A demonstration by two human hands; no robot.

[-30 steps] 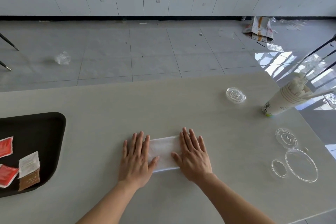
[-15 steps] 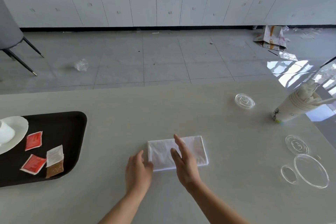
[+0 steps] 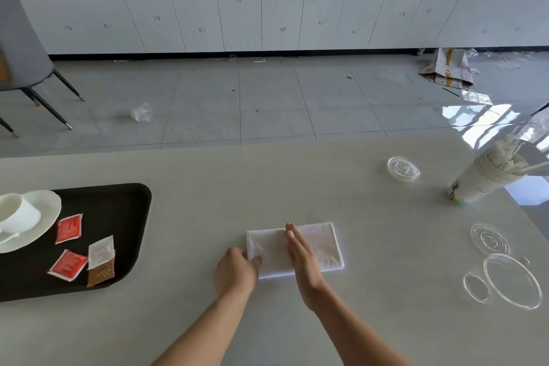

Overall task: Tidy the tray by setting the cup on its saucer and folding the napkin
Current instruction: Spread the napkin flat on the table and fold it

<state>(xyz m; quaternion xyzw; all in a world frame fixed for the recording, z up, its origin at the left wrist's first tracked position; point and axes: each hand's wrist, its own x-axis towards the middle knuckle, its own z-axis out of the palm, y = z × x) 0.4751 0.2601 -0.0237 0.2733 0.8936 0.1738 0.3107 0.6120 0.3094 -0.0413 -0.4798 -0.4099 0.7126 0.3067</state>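
A white napkin (image 3: 322,244), folded into a rectangle, lies flat on the pale table in front of me. My left hand (image 3: 236,272) curls at its near left corner, thumb on the cloth's edge. My right hand (image 3: 301,255) stands on its edge across the napkin's middle, fingers straight and together. At the far left a black tray (image 3: 118,217) carries a white cup (image 3: 17,214) sitting on a white saucer (image 3: 44,208), both cut off by the frame's edge.
Two red sachets (image 3: 69,228), a white one and a brown one lie on the tray. At the right are a stack of paper cups (image 3: 487,178) lying tilted and several clear plastic lids (image 3: 512,281). A grey chair (image 3: 20,47) stands on the floor beyond the table.
Both hands lay flat on the napkin a second ago. Now the right one is turned on edge over its middle and the left is curled at the corner. My view tilted up and left.
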